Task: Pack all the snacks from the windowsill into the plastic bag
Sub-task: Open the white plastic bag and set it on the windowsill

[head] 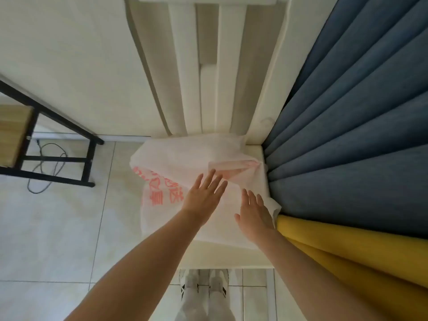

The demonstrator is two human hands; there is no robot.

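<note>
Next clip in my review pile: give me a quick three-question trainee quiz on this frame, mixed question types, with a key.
1. True or false: the left hand grips the plastic bag by a handle.
2. Multiple choice: which curtain lies nearest the right hand? A) the blue curtain B) the yellow curtain C) neither, both are far off
3. Short answer: what colour is the print on the bag?

Key:
1. False; its fingers are straight and spread over the bag.
2. B
3. Red-orange.
</note>
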